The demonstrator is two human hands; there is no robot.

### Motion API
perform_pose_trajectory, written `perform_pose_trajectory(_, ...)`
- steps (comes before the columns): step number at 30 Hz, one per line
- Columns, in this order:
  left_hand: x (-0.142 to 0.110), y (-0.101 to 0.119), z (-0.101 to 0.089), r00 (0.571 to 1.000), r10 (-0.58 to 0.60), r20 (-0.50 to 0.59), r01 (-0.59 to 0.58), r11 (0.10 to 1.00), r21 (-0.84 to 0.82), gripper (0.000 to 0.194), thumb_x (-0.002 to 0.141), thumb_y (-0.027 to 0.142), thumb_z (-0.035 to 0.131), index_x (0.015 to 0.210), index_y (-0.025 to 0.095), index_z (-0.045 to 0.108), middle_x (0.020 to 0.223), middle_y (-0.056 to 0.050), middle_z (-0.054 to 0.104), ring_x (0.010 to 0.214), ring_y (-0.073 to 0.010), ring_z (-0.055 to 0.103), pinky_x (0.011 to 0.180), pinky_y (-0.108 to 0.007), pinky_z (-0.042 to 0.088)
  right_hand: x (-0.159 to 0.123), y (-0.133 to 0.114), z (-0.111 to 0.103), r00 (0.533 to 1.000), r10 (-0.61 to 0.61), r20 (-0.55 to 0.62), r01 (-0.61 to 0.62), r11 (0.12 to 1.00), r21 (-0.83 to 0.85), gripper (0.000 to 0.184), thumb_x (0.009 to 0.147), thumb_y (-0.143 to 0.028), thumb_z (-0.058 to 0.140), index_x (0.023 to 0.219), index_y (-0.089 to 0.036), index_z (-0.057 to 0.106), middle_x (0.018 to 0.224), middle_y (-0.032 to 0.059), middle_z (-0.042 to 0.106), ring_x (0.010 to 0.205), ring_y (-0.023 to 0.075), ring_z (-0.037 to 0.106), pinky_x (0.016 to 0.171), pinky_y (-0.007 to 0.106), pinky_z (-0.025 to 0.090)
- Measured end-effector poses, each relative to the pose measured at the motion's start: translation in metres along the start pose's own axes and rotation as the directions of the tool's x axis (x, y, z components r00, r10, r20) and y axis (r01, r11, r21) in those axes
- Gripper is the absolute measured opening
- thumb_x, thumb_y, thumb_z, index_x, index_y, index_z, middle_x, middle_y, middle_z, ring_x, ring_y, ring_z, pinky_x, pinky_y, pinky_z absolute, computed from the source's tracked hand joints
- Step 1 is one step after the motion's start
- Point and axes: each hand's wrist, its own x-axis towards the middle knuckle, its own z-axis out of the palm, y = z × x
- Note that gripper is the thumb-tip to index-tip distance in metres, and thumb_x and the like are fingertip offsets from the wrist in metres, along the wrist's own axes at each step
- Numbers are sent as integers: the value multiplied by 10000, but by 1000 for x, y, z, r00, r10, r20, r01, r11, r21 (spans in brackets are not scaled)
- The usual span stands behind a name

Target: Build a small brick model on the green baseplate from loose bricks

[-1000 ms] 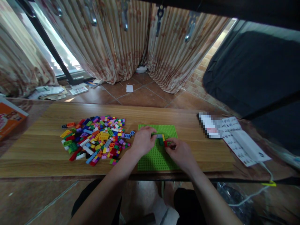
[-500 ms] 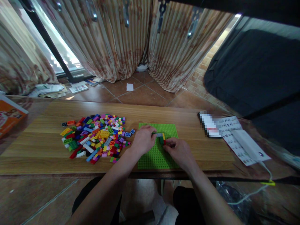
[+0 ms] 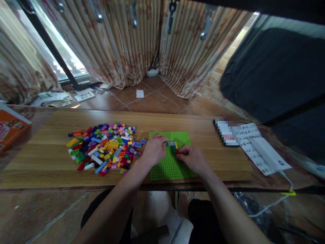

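A green studded baseplate (image 3: pixel 166 171) lies on the wooden table, partly covered by my hands. Over its upper middle is a small toy brick assembly (image 3: pixel 173 146) with grey, yellow, green and red bricks. My left hand (image 3: pixel 155 149) is closed at the assembly's left end, thumb and fingers pinching it. On the other side, the fingertips of my right hand (image 3: pixel 193 158) pinch the red part at its right end. Whether the assembly touches the baseplate I cannot tell. A big pile of loose toy bricks (image 3: pixel 106 147) spreads out to the left of my left hand.
A phone (image 3: pixel 226 133), partly pixelated, lies at the table's right. Beside it is a printed sheet (image 3: pixel 254 135) with a white device and cable on it. An orange box (image 3: pixel 12 126) stands at the left edge. Curtains (image 3: pixel 122 51) hang beyond the table (image 3: pixel 200 125).
The view has shifted slightly. Both hands stay at the brick assembly, which is at a slightly different angle, with more of its grey part showing.
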Motion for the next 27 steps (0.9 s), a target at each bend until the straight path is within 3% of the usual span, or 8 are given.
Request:
perform_pose_trajectory(8, 2, -5, -8, 996, -88, 12, 88, 992, -91, 364, 848, 39, 417, 1029, 150, 712, 1060, -87, 719, 1006, -195, 654, 972, -342, 494, 2, 1, 2, 999, -36, -35, 37, 999, 33, 22, 700, -211, 692, 691, -192, 686, 591, -19, 666, 571, 138, 630, 556, 236, 449)
perform_pose_trajectory(13, 3, -16, -18, 989, -147, -35, 142, 984, -110, 345, 869, 71, 418, 1068, 128, 695, 1084, -100, 724, 1020, -203, 667, 973, -341, 501, 5, 11, 4, 995, 20, 99, -57, 920, 387, 144, 674, -286, 722, 734, -181, 644, 583, -18, 650, 493, 119, 580, 490, 232, 473)
perform_pose_trajectory(15, 5, -21, -23, 985, -167, -51, 160, 980, -121, 339, 862, 67, 426, 1059, 122, 697, 1080, -100, 727, 1023, -201, 670, 977, -334, 499, 7, 15, 0, 990, 7, 143, -72, 890, 451, 222, 698, -376, 710, 748, -170, 646, 558, -13, 631, 472, 116, 557, 473, 233, 464)
perform_pose_trajectory(17, 5, -24, -26, 982, -178, -60, 169, 977, -131, 331, 854, 69, 438, 1050, 129, 699, 1080, -93, 729, 1024, -199, 671, 979, -330, 497, 11, 20, -7, 996, 19, 85, -52, 915, 400, 290, 755, -448, 643, 701, -163, 642, 533, -4, 611, 458, 115, 537, 452, 225, 428)
perform_pose_trajectory(19, 6, -24, -26, 980, -191, -58, 182, 973, -139, 323, 852, 79, 445, 1041, 144, 699, 1072, -82, 733, 1013, -196, 676, 963, -329, 506, 14, 25, -16, 997, 36, -74, -16, 965, 262, 352, 827, -455, 542, 654, -163, 636, 547, 17, 619, 467, 121, 539, 448, 227, 390)
perform_pose_trajectory(22, 4, -20, -23, 974, -227, -11, 223, 964, -149, 320, 862, 98, 438, 1049, 147, 693, 1029, -78, 741, 951, -194, 690, 909, -326, 529, 18, 31, -27, 955, 11, -296, -20, 999, -28, 346, 877, -387, 474, 725, -160, 686, 655, 55, 679, 580, 158, 603, 518, 251, 391)
perform_pose_trajectory(24, 3, -15, -21, 969, -243, 35, 245, 959, -143, 327, 869, 102, 430, 1064, 137, 691, 1004, -83, 744, 909, -191, 697, 886, -321, 534, 17, 32, -30, 941, -6, -339, -67, 977, -202, 280, 871, -334, 500, 805, -166, 715, 750, 73, 716, 685, 183, 640, 580, 265, 399)
perform_pose_trajectory(27, 2, -10, -19, 964, -254, 73, 262, 957, -122, 332, 868, 100, 434, 1079, 133, 689, 1006, -86, 744, 882, -186, 699, 874, -310, 532, 14, 30, -28, 958, -21, -286, -74, 945, -318, 192, 847, -281, 556, 860, -185, 722, 809, 60, 736, 745, 185, 656, 627, 269, 400)
